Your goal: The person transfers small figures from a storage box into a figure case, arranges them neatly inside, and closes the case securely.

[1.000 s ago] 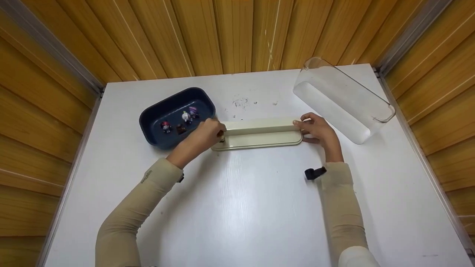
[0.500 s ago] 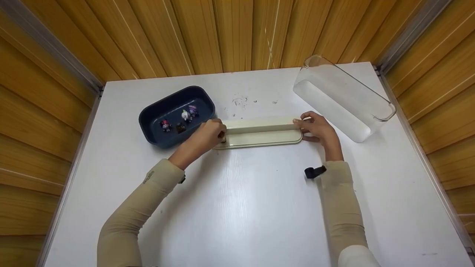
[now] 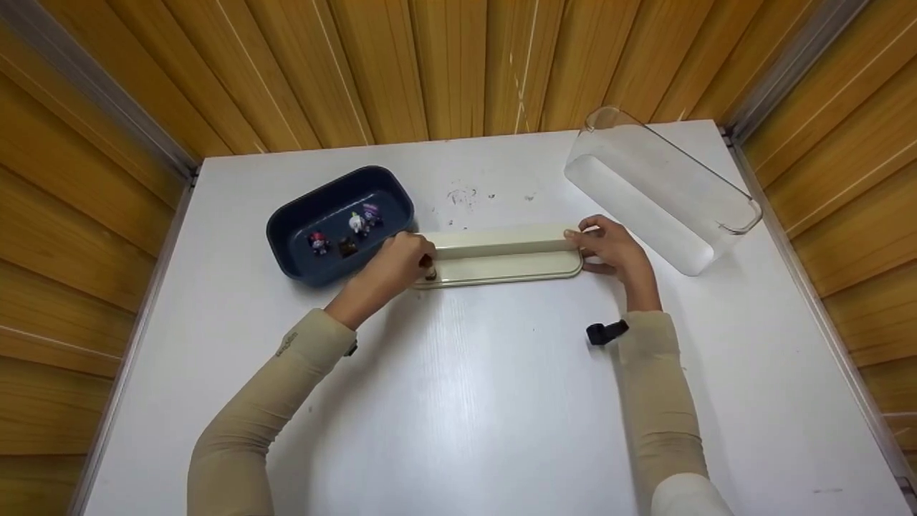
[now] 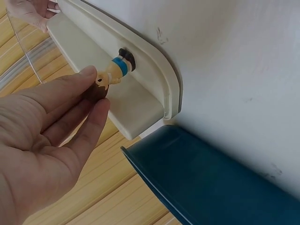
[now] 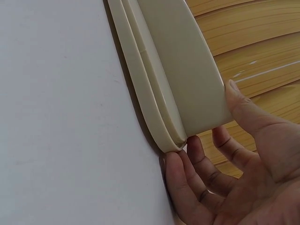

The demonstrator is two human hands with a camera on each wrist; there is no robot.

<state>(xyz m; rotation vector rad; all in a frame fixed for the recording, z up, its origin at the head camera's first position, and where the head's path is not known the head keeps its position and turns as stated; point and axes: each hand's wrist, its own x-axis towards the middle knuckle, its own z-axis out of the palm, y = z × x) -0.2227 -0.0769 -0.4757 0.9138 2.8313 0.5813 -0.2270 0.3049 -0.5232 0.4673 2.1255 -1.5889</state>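
Note:
My left hand (image 3: 405, 258) is at the left end of a long cream stepped base (image 3: 509, 268). Thumb and fingertips pinch a small figurine (image 4: 123, 67) by its brown-haired head; it has a blue band at the waist and dark feet. In the left wrist view the feet are right at the base's lower ledge. My right hand (image 3: 609, 247) grips the base's right end. Its thumb (image 5: 241, 101) presses the edge of the raised step, while the other fingers curl about the rounded end. Most of the figurine is hidden behind my left hand in the head view.
A dark blue bin (image 3: 297, 269) stands close by on the left, with several small figurines (image 3: 358, 223) inside. At the back right lies a long clear cover (image 3: 659, 190). Wood-patterned walls (image 3: 458, 64) border the white table (image 3: 458, 387).
My left hand has shifted very slightly to the right with the figurine over the base's left end. The right hand keeps its place at the other end.

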